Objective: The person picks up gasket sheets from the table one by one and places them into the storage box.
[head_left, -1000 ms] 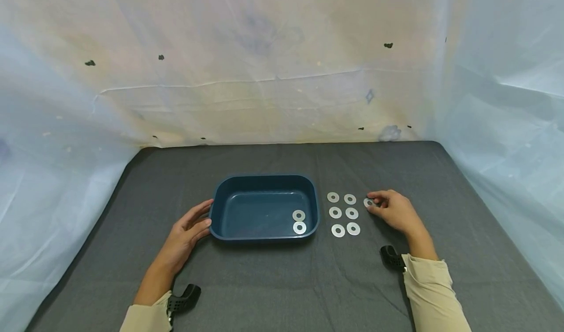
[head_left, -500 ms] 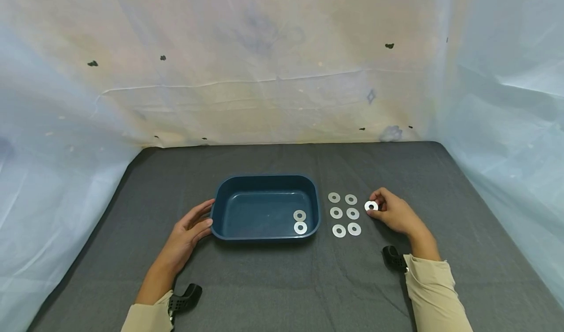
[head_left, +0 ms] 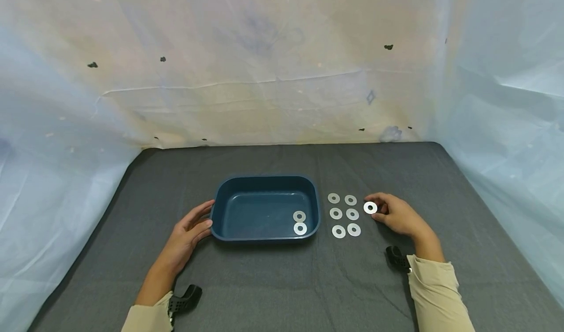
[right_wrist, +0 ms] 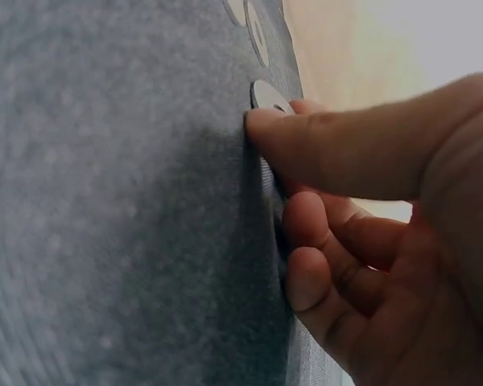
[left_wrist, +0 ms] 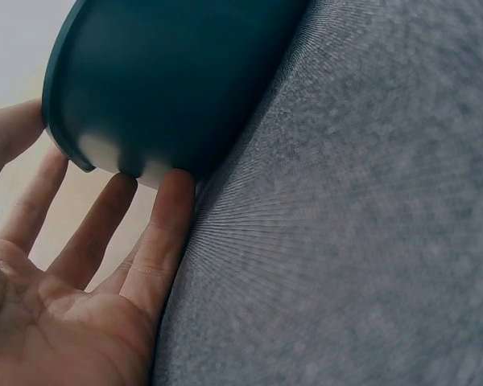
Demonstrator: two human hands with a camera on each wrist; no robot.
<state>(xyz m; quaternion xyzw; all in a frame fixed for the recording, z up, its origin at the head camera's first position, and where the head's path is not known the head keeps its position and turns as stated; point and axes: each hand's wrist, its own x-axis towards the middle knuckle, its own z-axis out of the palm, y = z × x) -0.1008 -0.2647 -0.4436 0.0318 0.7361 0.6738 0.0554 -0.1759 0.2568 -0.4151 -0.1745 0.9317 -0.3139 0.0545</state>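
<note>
My right hand [head_left: 398, 217] pinches a flat metal washer [head_left: 370, 212] between thumb and fingers, to the right of the other washers. In the right wrist view, the thumb covers part of this washer [right_wrist: 267, 95], which is tilted close to the cloth. My left hand [head_left: 181, 239] touches the left end of a dark blue tray [head_left: 264, 184] with extended fingers. Seen from the left wrist, those fingertips rest against the tray's outer wall [left_wrist: 177, 88]. Inside the tray, two washers [head_left: 300, 233] lie near its right end, one behind the other.
Several loose washers [head_left: 339, 236] lie in two columns on the grey cloth [head_left: 273, 283] between the tray and my right hand. Pale sheeting [head_left: 273, 111] hangs behind the table and along both sides.
The washer at my right hand was lying flat under the fingertips; now it is pinched and turned toward the head camera. My left hand and the tray stay where they were.
</note>
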